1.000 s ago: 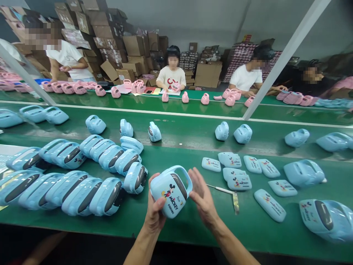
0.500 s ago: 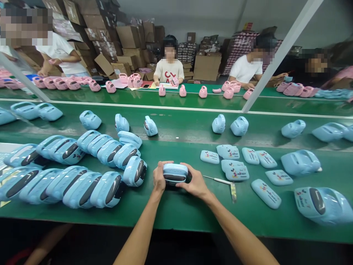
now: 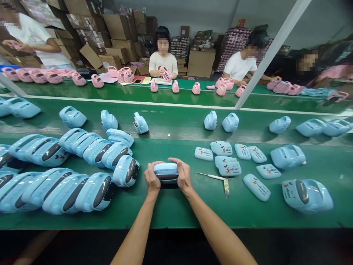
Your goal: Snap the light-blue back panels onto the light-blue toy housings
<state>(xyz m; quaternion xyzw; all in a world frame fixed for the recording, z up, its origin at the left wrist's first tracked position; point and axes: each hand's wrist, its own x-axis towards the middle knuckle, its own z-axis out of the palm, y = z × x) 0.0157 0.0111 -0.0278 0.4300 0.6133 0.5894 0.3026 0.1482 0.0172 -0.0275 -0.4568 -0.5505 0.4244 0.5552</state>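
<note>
A light blue plastic case (image 3: 166, 172) with a dark band stands on the green table (image 3: 176, 206) in front of me. My left hand (image 3: 151, 178) grips its left end and my right hand (image 3: 182, 174) wraps its right end, both pressing it onto the table. Just left of it lie rows of matching blue cases (image 3: 71, 169). To the right lie several flat blue printed covers (image 3: 230, 162) and a thin white tool (image 3: 217, 179).
A green conveyor belt (image 3: 179, 127) behind carries spaced blue cases. Two more blue cases (image 3: 306, 195) lie at the right. Across a slanted white post (image 3: 264, 62), several people sit at a far table with pink cases (image 3: 173, 87); cardboard boxes are stacked behind.
A second ago my left hand held the case up, tilted, with its printed face showing. Both hands have since set it down on the table and closed on its ends.
</note>
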